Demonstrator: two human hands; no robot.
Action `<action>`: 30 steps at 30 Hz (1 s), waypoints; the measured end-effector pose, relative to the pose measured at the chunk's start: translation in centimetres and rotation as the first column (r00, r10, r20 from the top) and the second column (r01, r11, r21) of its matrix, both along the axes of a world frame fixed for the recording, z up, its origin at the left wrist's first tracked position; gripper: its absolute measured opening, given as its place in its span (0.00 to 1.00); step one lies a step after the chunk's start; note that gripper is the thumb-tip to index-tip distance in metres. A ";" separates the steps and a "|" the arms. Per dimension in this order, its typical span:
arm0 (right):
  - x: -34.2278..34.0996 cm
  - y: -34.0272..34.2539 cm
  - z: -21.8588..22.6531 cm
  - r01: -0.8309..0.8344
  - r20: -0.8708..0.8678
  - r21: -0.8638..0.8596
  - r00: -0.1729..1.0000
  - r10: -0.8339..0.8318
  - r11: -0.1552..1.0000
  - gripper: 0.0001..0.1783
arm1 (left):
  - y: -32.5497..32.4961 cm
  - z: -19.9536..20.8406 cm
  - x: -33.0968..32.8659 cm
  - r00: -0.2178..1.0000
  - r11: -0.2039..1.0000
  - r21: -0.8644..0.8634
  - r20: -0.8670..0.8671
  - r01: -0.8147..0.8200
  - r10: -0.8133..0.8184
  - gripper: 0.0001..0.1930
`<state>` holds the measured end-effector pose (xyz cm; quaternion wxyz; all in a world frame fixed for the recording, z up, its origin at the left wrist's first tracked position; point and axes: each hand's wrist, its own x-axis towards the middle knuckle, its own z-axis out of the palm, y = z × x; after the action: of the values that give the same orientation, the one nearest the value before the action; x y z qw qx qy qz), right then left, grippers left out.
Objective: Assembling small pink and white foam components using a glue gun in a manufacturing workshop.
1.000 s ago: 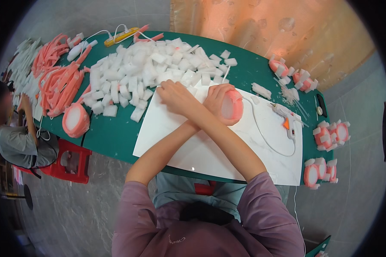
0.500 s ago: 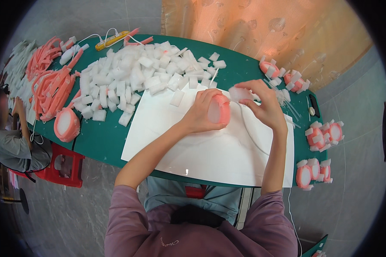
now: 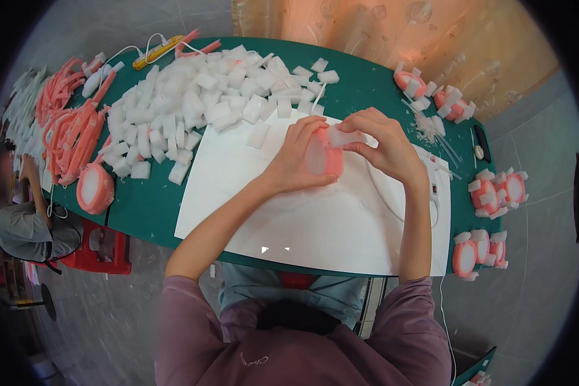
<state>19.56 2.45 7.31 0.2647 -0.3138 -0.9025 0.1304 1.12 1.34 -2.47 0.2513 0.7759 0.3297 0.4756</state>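
Observation:
My left hand [image 3: 284,162] is wrapped round a pink foam ring with a white centre [image 3: 316,156], held up above a white board [image 3: 289,222]. In my right hand [image 3: 392,147], a small white foam block [image 3: 345,137] is pinched between thumb and fingers. The block touches the ring's upper right side. Part of the ring's rim is hidden behind my fingers. Under my right forearm runs a white cord, beside a small red switch [image 3: 435,189].
Heaped white foam blocks [image 3: 180,96] cover the table's back left. Pink foam strips [image 3: 74,141] and another pink ring [image 3: 96,188] lie further left, near a seated person [image 3: 29,219]. Pink rings with white blocks [image 3: 464,257] line the right edge, near clear sticks [image 3: 449,151] and a phone [image 3: 482,143].
My right hand has brought the white foam block leftward against the pink ring. My left hand still holds the ring, nearly in place. The whole view has shifted slightly.

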 end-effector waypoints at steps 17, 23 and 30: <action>-0.3 1.1 -1.7 0.018 -0.108 -0.093 0.994 -0.028 0.995 0.09 | -0.1 0.0 -0.2 0.992 0.982 -0.185 0.127 0.030 -0.007 0.43; 0.1 1.0 -1.9 0.013 -0.100 -0.118 0.995 -0.025 0.993 0.08 | 0.2 -0.8 -0.3 0.999 0.997 0.057 0.024 0.042 -0.043 0.42; -0.2 0.8 -1.6 0.088 -0.095 -0.256 0.989 -0.115 0.963 0.05 | 0.3 -1.0 -0.4 0.997 0.996 0.047 0.022 0.073 -0.075 0.39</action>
<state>19.37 3.22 5.69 0.2782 -0.3830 -0.8455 0.2470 0.76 1.67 -3.43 0.2547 0.7874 0.2866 0.4827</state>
